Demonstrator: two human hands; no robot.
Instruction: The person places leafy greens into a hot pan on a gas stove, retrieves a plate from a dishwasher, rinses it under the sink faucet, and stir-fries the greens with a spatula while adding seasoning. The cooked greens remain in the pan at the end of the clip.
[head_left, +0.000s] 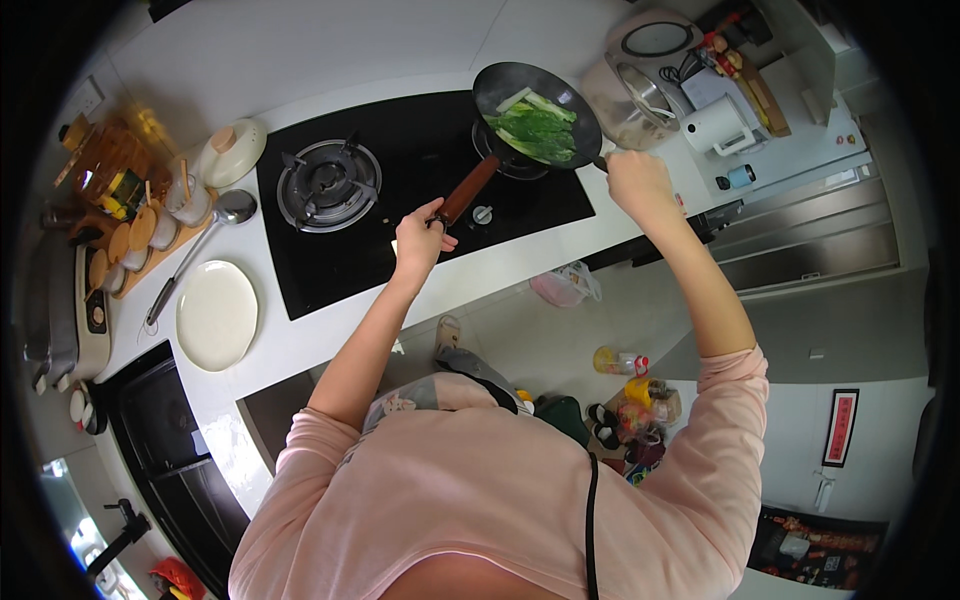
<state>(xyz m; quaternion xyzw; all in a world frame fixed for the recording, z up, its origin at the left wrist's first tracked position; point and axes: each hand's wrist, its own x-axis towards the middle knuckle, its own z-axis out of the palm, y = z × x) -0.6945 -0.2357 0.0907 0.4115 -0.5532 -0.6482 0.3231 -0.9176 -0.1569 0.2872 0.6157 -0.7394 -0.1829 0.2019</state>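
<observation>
A dark wok (496, 91) sits over the right burner, tilted, with green leafy vegetables (534, 124) inside. From it the brown wooden handle (469, 189) runs toward me. My left hand (421, 241) grips the end of that handle, thumb along its top. In my right hand (642, 186) is a dark-handled utensil (599, 162) that reaches over the wok's right rim. Its working end is hard to make out among the leaves. Below the wok, a control knob (482, 215) stands on the black glass gas hob (420, 161).
Left lie a second burner (328, 184), a cream pot lid (232, 154), a metal ladle (237, 207), a white plate (217, 315) and several seasoning jars (163, 234). A rice cooker (615, 112) and a white kettle (716, 126) stand right. A plastic bag (564, 285) sits on the floor.
</observation>
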